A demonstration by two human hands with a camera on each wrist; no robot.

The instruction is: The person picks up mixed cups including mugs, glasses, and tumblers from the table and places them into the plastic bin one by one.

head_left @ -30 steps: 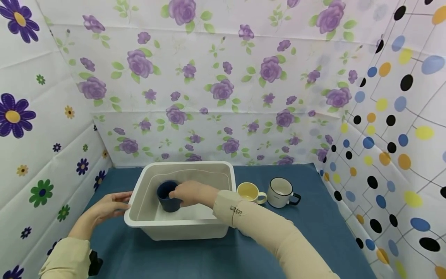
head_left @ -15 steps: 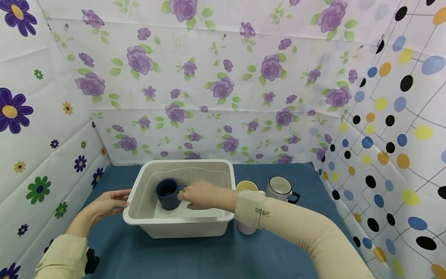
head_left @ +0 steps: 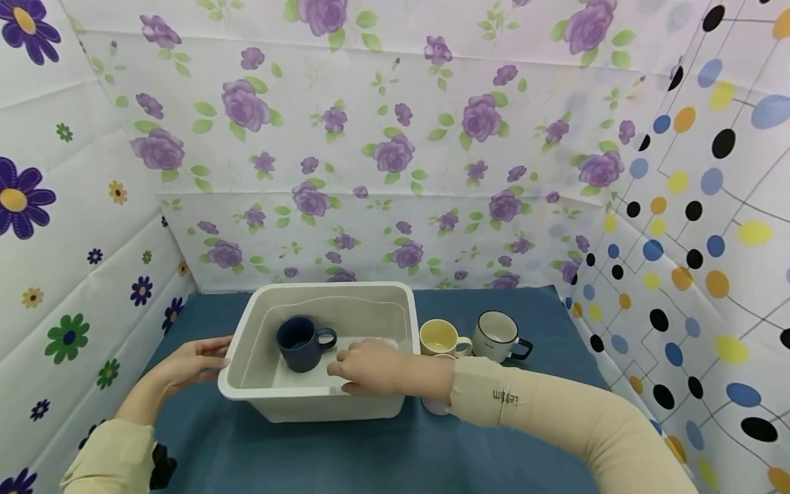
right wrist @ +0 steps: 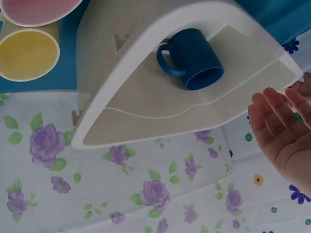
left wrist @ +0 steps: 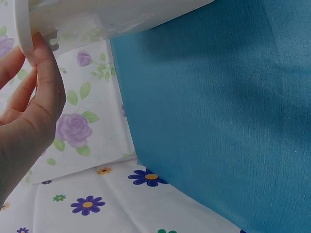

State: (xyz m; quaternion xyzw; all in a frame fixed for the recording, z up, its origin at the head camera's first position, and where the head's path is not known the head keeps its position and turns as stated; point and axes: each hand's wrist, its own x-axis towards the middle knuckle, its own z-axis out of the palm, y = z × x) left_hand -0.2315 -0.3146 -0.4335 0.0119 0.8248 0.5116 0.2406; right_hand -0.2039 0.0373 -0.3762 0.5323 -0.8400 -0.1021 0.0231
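A dark blue mug (head_left: 299,345) stands upright inside the off-white plastic tub (head_left: 327,405), its handle toward the right. My right hand (head_left: 373,368) hovers over the tub near its front rim, apart from the mug, with relaxed fingers and nothing in them. In the right wrist view that hand (right wrist: 286,131) shows at the right edge, and the blue mug (right wrist: 194,60) lies beyond it within the tub. My left hand (head_left: 185,370) holds the tub's left rim; the left wrist view shows fingers (left wrist: 46,73) on both sides of the rim.
Right of the tub stand a yellow mug (head_left: 437,336) and a white mug (head_left: 494,336) with black rim and handle. A pink mug (right wrist: 41,9) is mostly hidden by my right arm in the head view. Patterned cloth walls enclose the blue tabletop (head_left: 321,460).
My right hand has let go of the blue mug and drawn back right and toward me. The mug's handle now shows. My left hand stays at the tub's rim.
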